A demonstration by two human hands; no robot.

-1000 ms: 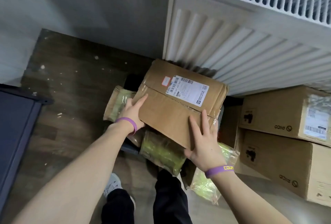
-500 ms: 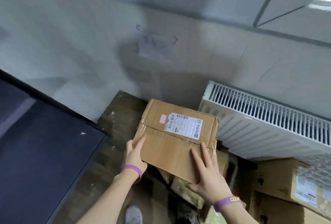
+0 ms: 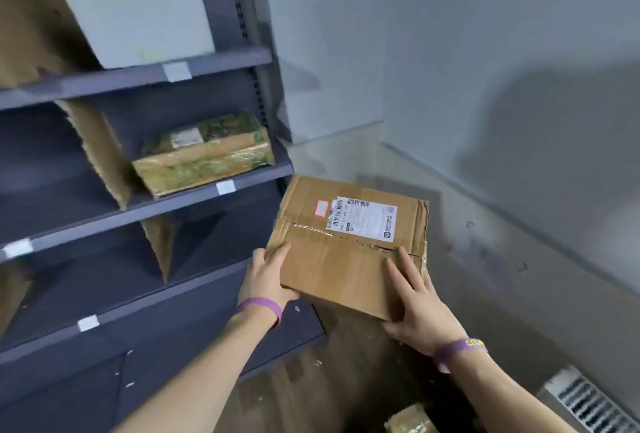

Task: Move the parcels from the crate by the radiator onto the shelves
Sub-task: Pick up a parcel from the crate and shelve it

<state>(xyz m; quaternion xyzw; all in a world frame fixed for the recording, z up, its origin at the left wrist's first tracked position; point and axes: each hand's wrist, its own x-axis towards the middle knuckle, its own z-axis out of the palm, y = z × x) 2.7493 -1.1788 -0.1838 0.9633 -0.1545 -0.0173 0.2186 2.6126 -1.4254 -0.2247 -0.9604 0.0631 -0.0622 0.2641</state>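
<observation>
I hold a taped brown cardboard parcel (image 3: 349, 245) with a white shipping label in the air, just right of the dark grey shelves (image 3: 145, 207). My left hand (image 3: 266, 276) grips its near left corner, fingers on top. My right hand (image 3: 415, 304) grips the near right edge, fingers spread over the top and thumb underneath. Both wrists wear purple bands. The crate is out of view; one green-wrapped parcel (image 3: 412, 420) shows at the bottom edge.
A green-taped parcel (image 3: 204, 155) lies on the middle shelf and a white parcel (image 3: 135, 9) on the shelf above. Cardboard dividers (image 3: 100, 152) split the shelves. The radiator (image 3: 588, 401) is at the bottom right, beside a grey wall and dark wooden floor.
I lifted the parcel off the pile by the radiator and turned left with it; the shelves have come into view and the radiator has slid to the bottom right corner.
</observation>
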